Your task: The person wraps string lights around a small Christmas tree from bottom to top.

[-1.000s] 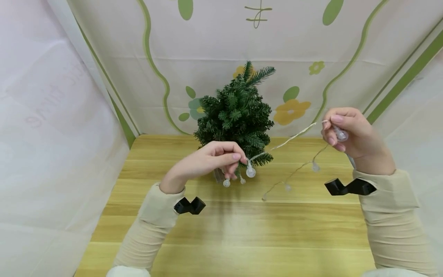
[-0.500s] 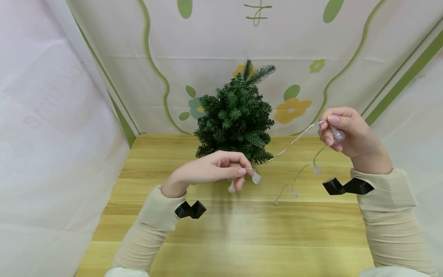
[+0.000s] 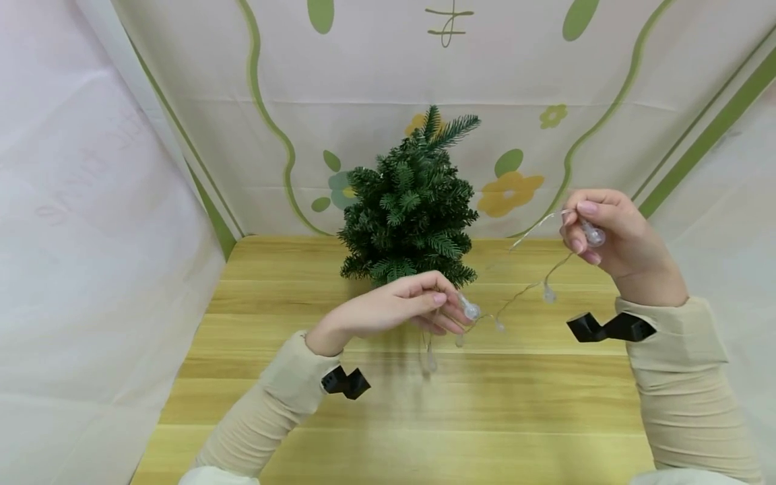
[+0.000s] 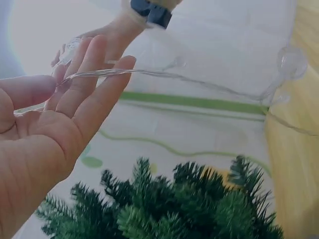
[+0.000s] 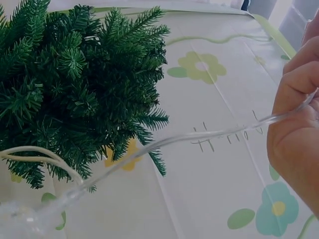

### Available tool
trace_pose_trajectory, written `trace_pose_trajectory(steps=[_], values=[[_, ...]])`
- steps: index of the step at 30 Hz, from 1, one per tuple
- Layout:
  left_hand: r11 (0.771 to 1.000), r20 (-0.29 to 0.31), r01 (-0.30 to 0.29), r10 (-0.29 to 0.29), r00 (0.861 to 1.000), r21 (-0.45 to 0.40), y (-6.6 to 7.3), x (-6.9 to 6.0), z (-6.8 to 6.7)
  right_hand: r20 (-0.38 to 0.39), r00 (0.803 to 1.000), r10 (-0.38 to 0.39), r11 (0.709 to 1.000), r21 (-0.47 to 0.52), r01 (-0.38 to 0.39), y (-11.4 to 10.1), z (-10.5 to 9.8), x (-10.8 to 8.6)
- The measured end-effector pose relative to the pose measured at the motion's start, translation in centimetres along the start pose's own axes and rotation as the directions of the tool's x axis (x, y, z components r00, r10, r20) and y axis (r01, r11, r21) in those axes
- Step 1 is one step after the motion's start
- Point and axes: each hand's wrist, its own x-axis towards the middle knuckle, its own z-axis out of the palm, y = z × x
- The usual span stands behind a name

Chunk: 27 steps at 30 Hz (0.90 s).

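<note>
A string of fairy lights with clear round bulbs and thin wire stretches between both hands. In the head view my left hand [image 3: 403,306] is in front of the tree's lower branches, its thumb and forefinger pinching the wire beside a bulb [image 3: 470,308]. Other bulbs dangle below that hand, somewhat blurred. Held higher on the right, my right hand [image 3: 618,236] pinches the strand near another bulb [image 3: 594,234]; a loose length with a small bulb [image 3: 549,294] droops from it. The wire [image 4: 164,74] crosses the left fingers in the left wrist view. A small green Christmas tree [image 3: 409,209] stands upright behind the hands.
Under the tree is a light wooden table [image 3: 485,411]. White fabric [image 3: 358,60] with printed flowers and green lines hangs behind it, and pale fabric sides [image 3: 91,269] enclose the left and right.
My left hand has moved right and toward the person, bringing its bulb closer to the right hand; the strand between them now hangs slacker. The right hand has barely shifted.
</note>
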Motion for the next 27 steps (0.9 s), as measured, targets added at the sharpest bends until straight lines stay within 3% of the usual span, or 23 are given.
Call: trace_pose_trajectory(steps=[5, 10, 14, 21, 27], values=[[0.998, -0.121, -0.047, 0.042, 0.992, -0.041, 0.4, -0.9, -1.4, -0.007, 1.0, 0.002, 1.0, -0.01, -0.002, -0.1, -0.1, 0.0], [0.996, -0.244, -0.079, 0.069, 0.967, -0.032, 1.4, -2.0, -2.4, -0.003, 1.0, 0.021, 0.999, -0.046, -0.021, 0.0, -0.1, 0.2], [0.994, -0.335, -0.101, 0.106, 0.936, 0.031, 2.2, -2.8, -3.1, 0.01, 0.999, 0.031, 0.996, -0.078, -0.03, 0.1, 0.0, 0.8], [0.982, -0.464, -0.124, 0.175, 0.868, 0.14, 3.4, -3.5, -3.9, 0.013, 0.999, 0.045, 0.995, -0.086, -0.044, 0.2, 0.3, 2.1], [0.978, -0.561, -0.07, 0.169, 0.81, 0.195, 4.5, -3.4, -4.3, -0.01, 0.999, 0.051, 0.998, -0.036, -0.051, -0.3, 0.7, 3.6]])
